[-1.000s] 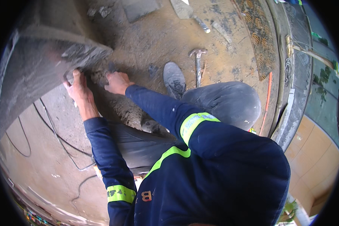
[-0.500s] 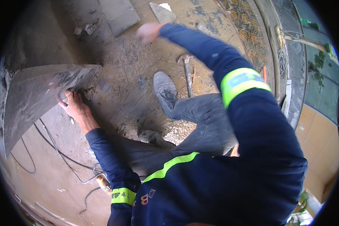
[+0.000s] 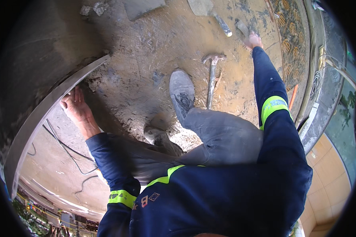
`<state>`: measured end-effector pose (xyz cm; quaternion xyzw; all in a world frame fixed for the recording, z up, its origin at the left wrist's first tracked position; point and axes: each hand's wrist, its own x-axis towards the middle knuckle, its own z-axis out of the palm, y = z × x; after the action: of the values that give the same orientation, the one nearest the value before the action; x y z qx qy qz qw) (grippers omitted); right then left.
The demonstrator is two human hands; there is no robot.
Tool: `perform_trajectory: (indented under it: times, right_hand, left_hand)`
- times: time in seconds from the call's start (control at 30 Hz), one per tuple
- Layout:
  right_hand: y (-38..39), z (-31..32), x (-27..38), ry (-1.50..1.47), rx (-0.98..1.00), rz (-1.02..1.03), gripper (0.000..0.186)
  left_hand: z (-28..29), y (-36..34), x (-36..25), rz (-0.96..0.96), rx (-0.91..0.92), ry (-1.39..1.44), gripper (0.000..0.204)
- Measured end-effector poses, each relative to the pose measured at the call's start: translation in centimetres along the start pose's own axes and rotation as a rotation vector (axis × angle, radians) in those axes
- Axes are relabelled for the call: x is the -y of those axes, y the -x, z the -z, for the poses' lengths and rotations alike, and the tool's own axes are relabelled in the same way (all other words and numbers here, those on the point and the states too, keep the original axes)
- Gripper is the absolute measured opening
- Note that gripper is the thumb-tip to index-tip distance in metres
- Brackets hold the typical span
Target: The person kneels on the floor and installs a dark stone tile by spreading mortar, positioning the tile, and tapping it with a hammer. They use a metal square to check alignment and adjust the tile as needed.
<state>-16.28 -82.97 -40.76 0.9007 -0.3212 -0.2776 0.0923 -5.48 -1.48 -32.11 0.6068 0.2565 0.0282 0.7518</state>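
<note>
A large grey slab (image 3: 47, 112) stands tilted on edge at the left, its long narrow edge facing up. My left hand (image 3: 80, 111) is against its near side, fingers bent at the slab and thumb apart; the fingertips are partly hidden. Far out to the right, my right hand (image 3: 254, 41) has its fingers on the end of a small grey flat piece (image 3: 241, 27) lying on the floor. Blur hides its exact kind. To the left of that hand lies a trowel (image 3: 201, 7) with a pale-tipped handle. A claw hammer (image 3: 212, 77) rests beside my shoe (image 3: 182, 87).
Wet, smeared mortar covers the floor (image 3: 134, 79). Another flat grey slab (image 3: 143, 7) lies at the far side, with rubble (image 3: 99, 8) to its left. Cables (image 3: 65, 148) run below the tilted slab. A patterned mat (image 3: 292, 43) lines the right, beside a coiled cable (image 3: 315, 85).
My right arm has swung right and outward, bringing the hand onto the small grey piece. The slab at my left hand now shows mostly its top edge, and the view has shifted.
</note>
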Motion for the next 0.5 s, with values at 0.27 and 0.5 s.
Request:
perform_trajectory:
  times: [0.27, 0.5]
  right_hand:
    - [-1.6, 1.1, -1.4, 0.054, 0.007, 0.17, 0.083]
    - [9.5, 10.8, 2.9, -0.169, -0.248, 0.305, 0.071]
  left_hand:
    - [-1.6, 1.1, -0.5, -0.034, -0.08, 0.011, 0.044]
    - [-3.1, 1.5, -1.5, -0.114, -0.024, 0.107, 0.09]
